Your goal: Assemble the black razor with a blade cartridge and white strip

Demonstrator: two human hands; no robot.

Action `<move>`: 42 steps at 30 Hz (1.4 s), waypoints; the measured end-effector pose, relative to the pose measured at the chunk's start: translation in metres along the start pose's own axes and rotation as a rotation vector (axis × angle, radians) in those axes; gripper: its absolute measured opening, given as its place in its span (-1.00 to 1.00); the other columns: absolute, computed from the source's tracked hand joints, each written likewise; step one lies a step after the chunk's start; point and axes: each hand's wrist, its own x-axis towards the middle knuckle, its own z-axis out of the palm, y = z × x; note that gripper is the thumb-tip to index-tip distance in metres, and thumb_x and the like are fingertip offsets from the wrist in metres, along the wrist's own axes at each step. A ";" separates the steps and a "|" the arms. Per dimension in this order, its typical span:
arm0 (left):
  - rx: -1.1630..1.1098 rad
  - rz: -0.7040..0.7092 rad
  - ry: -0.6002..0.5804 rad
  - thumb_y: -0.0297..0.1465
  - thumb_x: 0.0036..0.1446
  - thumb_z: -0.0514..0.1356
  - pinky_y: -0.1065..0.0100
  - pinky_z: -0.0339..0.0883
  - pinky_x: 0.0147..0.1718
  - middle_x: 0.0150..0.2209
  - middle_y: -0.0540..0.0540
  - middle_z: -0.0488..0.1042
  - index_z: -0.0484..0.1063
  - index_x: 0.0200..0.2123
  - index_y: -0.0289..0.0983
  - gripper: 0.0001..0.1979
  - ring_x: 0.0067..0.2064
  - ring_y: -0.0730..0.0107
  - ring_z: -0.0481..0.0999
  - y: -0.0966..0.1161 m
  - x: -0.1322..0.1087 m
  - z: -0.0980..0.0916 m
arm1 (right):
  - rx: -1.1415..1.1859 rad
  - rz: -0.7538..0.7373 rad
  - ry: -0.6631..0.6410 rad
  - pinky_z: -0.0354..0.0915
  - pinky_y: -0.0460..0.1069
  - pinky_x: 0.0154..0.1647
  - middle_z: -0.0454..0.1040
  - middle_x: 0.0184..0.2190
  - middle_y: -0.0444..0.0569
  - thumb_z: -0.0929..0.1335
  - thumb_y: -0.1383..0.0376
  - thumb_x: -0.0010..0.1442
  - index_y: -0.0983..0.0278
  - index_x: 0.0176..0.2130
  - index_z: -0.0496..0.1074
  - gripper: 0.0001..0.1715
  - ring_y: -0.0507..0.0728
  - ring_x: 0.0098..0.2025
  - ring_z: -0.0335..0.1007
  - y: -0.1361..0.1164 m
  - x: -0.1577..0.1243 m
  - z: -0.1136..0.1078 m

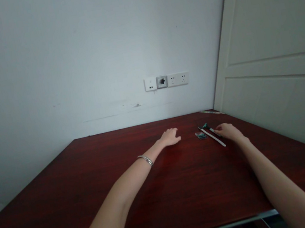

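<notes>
My left hand [169,137] hovers over or rests on the dark red table, fingers stretched out and thumb apart, holding nothing. My right hand [229,132] is at the far right of the table, with its thumb and fingertips closed on a slim dark-and-grey tool [212,130] with a teal end. The tool's exact kind is too small to tell. Just left of it lies a long pale strip [214,137], slanting toward me. Beside the strip is a small clear packet [201,135] with teal pieces in it.
The glossy table [156,200] ends at a white wall. Wall sockets [178,79] sit above its back edge. A white panelled door [273,45] borders the right side. A thin patterned strip [211,112] lies at the back right corner. A bracelet [147,160] circles my left wrist.
</notes>
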 end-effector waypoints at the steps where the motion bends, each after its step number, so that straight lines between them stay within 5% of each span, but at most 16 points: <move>1: 0.003 0.012 -0.003 -0.19 0.05 0.02 0.22 0.15 0.00 0.09 -0.26 0.24 0.13 0.08 -0.35 -0.45 0.09 0.13 0.25 0.007 0.005 0.003 | -0.006 -0.005 0.005 0.25 -0.04 -0.29 0.52 -0.31 0.12 0.25 0.12 0.05 0.32 -0.30 0.51 -0.61 0.21 -0.23 0.43 -0.001 -0.001 0.000; 9: -0.040 0.053 -0.048 -0.12 0.01 0.05 0.14 0.18 -0.06 0.08 -0.34 0.24 0.13 0.05 -0.34 -0.42 0.08 0.00 0.26 0.055 0.038 0.019 | -0.005 0.019 0.054 0.25 -0.02 -0.28 0.50 -0.27 0.16 0.25 0.06 0.05 0.36 -0.27 0.50 -0.54 0.23 -0.20 0.42 -0.003 -0.003 0.000; 16: -0.082 0.039 -0.088 -0.12 0.02 0.05 0.07 0.15 -0.04 0.05 -0.36 0.26 0.09 0.04 -0.34 -0.42 0.06 -0.01 0.27 0.074 0.056 0.038 | -0.026 0.004 0.043 0.25 -0.05 -0.29 0.51 -0.30 0.14 0.25 0.13 0.06 0.35 -0.31 0.50 -0.62 0.19 -0.22 0.43 -0.005 -0.005 0.000; 24: -0.125 0.025 -0.120 -0.14 0.04 0.04 -0.01 0.01 0.05 0.15 -0.38 0.10 -0.08 0.13 -0.35 -0.34 0.18 -0.05 0.06 0.074 0.068 0.061 | -0.032 0.017 0.013 0.25 -0.04 -0.30 0.51 -0.31 0.15 0.28 0.20 0.02 0.34 -0.31 0.50 -0.67 0.21 -0.23 0.43 -0.009 -0.005 0.001; 35: -0.170 0.001 -0.050 -0.15 0.06 0.06 0.15 0.15 -0.06 -0.01 -0.32 0.33 0.04 0.02 -0.31 -0.47 0.01 0.07 0.34 0.075 0.056 0.049 | 0.006 0.076 0.014 0.25 -0.05 -0.38 0.51 -0.36 0.15 0.28 0.24 0.01 0.33 -0.34 0.51 -0.72 0.21 -0.28 0.45 -0.006 -0.007 0.005; 42: -0.276 -0.045 0.063 -0.18 0.00 0.14 0.22 0.18 -0.08 -0.03 -0.23 0.37 0.01 0.06 -0.29 -0.40 0.01 0.14 0.35 0.044 0.040 0.046 | 0.001 0.086 0.023 0.25 -0.05 -0.38 0.51 -0.34 0.16 0.28 0.26 0.00 0.34 -0.33 0.49 -0.72 0.22 -0.28 0.45 -0.006 -0.005 0.010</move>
